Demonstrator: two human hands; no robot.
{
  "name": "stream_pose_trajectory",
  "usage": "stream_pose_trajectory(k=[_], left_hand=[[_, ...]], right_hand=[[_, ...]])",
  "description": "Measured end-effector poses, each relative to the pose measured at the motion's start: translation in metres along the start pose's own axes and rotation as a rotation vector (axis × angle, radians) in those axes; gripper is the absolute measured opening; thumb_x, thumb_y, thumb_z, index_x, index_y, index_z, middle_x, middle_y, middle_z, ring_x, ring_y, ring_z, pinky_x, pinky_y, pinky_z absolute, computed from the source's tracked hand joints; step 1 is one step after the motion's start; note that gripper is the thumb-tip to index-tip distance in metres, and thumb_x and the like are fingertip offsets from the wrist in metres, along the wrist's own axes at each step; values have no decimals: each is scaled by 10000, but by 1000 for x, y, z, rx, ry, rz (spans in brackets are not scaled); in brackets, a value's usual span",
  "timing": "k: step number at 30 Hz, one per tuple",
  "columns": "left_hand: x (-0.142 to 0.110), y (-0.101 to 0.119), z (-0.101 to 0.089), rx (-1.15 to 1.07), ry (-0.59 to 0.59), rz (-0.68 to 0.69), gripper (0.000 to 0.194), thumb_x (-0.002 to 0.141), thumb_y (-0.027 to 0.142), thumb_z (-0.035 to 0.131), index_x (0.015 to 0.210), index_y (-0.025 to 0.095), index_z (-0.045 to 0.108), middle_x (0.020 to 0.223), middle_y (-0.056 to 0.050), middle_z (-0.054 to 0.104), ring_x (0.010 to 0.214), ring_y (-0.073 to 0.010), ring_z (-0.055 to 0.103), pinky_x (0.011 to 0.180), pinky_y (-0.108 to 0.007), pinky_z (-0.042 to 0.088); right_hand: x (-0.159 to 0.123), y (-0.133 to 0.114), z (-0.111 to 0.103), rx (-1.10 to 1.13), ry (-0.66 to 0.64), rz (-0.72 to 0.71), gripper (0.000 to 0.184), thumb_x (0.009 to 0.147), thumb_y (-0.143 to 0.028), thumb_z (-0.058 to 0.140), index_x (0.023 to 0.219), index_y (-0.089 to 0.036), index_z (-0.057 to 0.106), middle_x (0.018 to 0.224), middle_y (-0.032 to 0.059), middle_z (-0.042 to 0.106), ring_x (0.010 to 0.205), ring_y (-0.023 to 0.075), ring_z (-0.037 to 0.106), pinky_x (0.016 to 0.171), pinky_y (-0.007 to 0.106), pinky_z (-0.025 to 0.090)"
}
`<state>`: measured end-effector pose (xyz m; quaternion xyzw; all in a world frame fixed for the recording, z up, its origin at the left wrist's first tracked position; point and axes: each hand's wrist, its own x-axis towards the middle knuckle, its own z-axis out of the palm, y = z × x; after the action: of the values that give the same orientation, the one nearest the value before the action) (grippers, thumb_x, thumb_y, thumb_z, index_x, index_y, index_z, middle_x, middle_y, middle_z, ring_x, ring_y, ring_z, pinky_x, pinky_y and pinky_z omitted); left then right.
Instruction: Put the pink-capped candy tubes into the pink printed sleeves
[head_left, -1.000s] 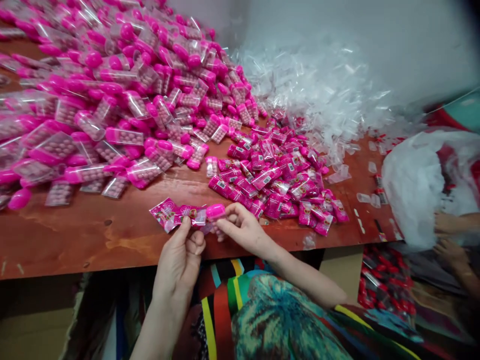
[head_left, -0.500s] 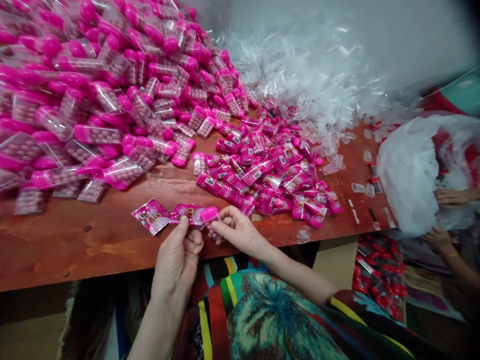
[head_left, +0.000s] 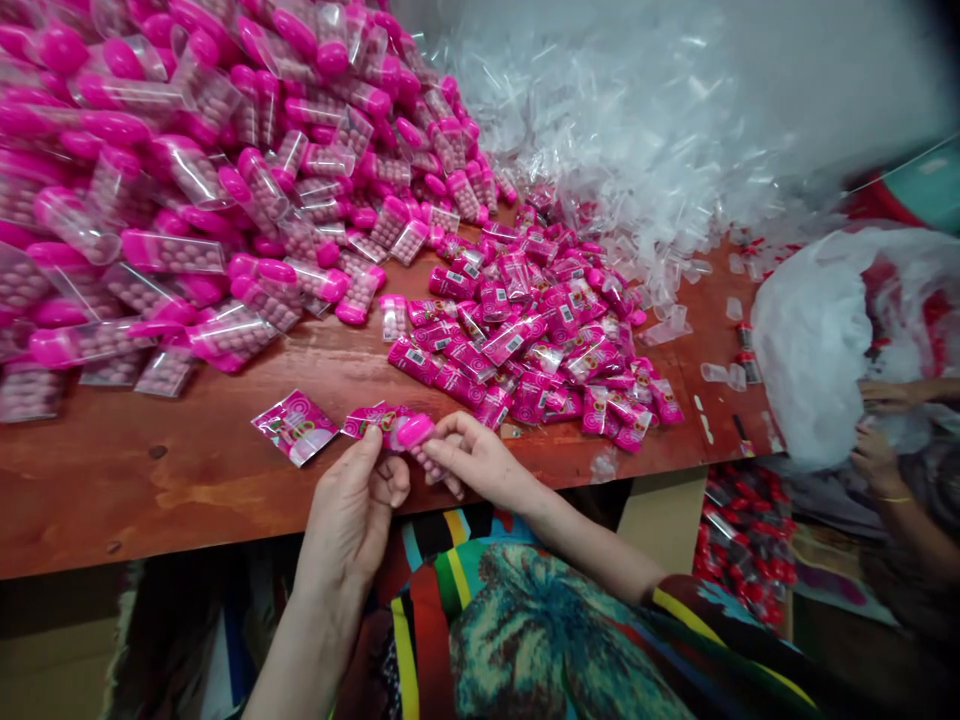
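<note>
Over the table's near edge, my left hand (head_left: 352, 500) pinches a pink printed wrapper sleeve (head_left: 373, 416) between thumb and fingers. My right hand (head_left: 484, 468) grips a small clear candy container (head_left: 431, 464) of pink balls, its glossy pink cap pointing left. The cap meets the right end of the sleeve; whether it is inside cannot be made out. A flat pink wrapper (head_left: 295, 427) lies on the table just left of the sleeve.
A large heap of pink-capped candy containers (head_left: 187, 180) covers the back left. Wrapped pink packs (head_left: 525, 330) are piled in the middle, with clear plastic cases (head_left: 615, 120) behind. At right, a white plastic bag (head_left: 802, 340) stands by another person's hands (head_left: 877, 455); red-capped containers (head_left: 742, 545) sit below.
The container's pink cap has come closer to the sleeve's end and now overlaps it. The view has shifted slightly, so the table's contents appear a little further left.
</note>
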<state>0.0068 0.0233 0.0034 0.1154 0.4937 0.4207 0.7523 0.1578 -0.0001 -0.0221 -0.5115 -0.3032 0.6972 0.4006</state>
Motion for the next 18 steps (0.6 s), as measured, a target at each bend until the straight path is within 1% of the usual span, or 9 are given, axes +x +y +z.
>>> stream_pose_trajectory(k=[2, 4, 7, 10, 12, 15, 16, 18], left_hand=[[0, 1, 1, -15, 4, 25, 270, 751, 349, 779, 734, 154, 592, 526, 25, 580, 446, -83, 489, 405, -172, 371], [0, 1, 1, -23, 8, 45, 263, 759, 342, 772, 725, 160, 584, 533, 23, 586, 454, -89, 501, 421, -183, 388], [2, -1, 1, 6, 5, 40, 277, 777, 362, 755, 705, 149, 592, 518, 7, 589, 467, -98, 513, 444, -193, 406], [4, -4, 1, -8, 49, 50, 298, 739, 371, 789, 694, 148, 597, 503, 16, 581, 447, -86, 497, 429, -180, 393], [6, -5, 1, -42, 91, 70, 307, 695, 356, 825, 688, 152, 595, 502, 31, 577, 427, -75, 484, 409, -169, 380], [7, -5, 1, -67, 134, 86, 311, 650, 333, 856, 692, 149, 609, 518, 36, 592, 415, -68, 489, 394, -162, 375], [7, -5, 2, -70, 146, 88, 312, 642, 330, 861, 693, 146, 614, 521, 35, 597, 413, -67, 492, 392, -162, 376], [6, -5, 3, -72, 172, 89, 318, 636, 336, 864, 697, 140, 621, 526, 31, 605, 411, -68, 499, 388, -162, 377]], right_hand=[[-1, -3, 1, 83, -31, 60, 404, 822, -552, 660, 886, -199, 475, 627, -44, 637, 367, 55, 450, 342, 156, 340], [-1, -3, 2, 89, -21, 58, 408, 825, -554, 655, 900, -197, 473, 604, -55, 626, 343, 47, 425, 335, 153, 334], [-1, 1, 5, 25, 32, -5, 425, 812, -556, 664, 936, -194, 480, 634, -51, 631, 369, 52, 453, 342, 153, 347], [-1, 6, 7, -49, 93, -52, 393, 826, -534, 657, 942, -197, 491, 675, -44, 634, 428, 63, 495, 362, 154, 357], [-1, 10, 8, -96, 119, -95, 337, 841, -478, 667, 937, -194, 511, 728, -25, 658, 517, 75, 560, 432, 164, 410], [-4, 12, 6, -113, 117, -144, 273, 859, -420, 670, 937, -192, 541, 787, -4, 683, 648, 97, 627, 582, 206, 485], [-5, 11, 6, -111, 117, -144, 271, 858, -421, 670, 937, -194, 543, 792, -2, 685, 663, 103, 634, 594, 214, 489], [-6, 8, 5, -105, 131, -126, 289, 851, -441, 668, 940, -199, 538, 789, 0, 680, 658, 110, 632, 548, 206, 468]])
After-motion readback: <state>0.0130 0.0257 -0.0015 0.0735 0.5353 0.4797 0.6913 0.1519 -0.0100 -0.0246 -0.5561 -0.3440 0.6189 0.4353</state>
